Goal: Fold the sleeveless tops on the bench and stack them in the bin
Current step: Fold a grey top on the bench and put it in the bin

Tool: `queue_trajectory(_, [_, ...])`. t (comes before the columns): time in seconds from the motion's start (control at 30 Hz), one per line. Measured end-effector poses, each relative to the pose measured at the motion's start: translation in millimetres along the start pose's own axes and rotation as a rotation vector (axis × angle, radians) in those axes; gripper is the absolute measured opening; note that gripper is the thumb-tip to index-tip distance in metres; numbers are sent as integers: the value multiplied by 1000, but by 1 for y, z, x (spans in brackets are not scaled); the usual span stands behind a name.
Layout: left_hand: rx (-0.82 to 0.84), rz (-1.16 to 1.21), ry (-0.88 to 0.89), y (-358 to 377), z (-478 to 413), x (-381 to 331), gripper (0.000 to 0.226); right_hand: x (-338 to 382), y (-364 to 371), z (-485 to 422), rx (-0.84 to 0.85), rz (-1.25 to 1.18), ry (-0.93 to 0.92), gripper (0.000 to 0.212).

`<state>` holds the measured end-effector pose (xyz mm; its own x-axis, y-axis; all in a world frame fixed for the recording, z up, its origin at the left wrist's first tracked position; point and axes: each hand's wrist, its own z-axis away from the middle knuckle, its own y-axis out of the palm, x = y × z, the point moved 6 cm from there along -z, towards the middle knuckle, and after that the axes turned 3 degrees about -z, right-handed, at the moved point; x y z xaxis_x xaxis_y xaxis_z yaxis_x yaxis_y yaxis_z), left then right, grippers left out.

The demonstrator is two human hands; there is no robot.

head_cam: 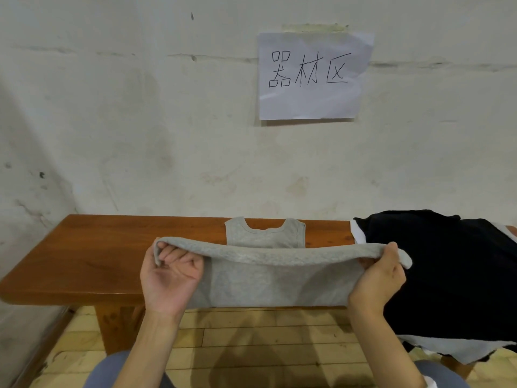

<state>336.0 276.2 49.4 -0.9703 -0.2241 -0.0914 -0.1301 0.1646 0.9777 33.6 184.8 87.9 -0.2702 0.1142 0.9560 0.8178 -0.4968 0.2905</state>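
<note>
Head view: left hand (170, 278), right hand (377, 281) pinch grey top (268, 287) hem, mid-fold on worktop (98, 253); dark pile (447, 275), 3 o'clock, unfolded; bin unseen.

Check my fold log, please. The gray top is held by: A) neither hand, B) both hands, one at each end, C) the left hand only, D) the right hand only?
B: the left hand and the right hand each grip one end of a raised fold of the gray top, whose neckline end lies flat on the bench.

L hand (170, 275) palm up, grips grey top (274, 287) | R hand (377, 281) grips same
</note>
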Motion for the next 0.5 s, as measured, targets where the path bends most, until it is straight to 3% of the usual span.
queue_trajectory(0.13, [-165, -113, 170, -5, -43, -17, 18, -15, 46, -34, 29, 46, 23, 37])
queue_trajectory(0.27, [-439, -225, 259, -33, -100, -37, 26, -66, 107, -83, 106, 106, 182, 50])
queue_trajectory(0.33, [-610, -317, 231, -66, -120, -39, 18, -101, 126, -95, 184, 213, 272, 58])
queue_trajectory(0.43, [-768, -853, 214, -106, -126, -27, 23, -141, 132, -81, 462, 480, 160, 50])
queue_trajectory(0.5, [-616, -1493, 244, -115, -126, -12, 20, -164, 129, -63, 663, 726, -34, 55])
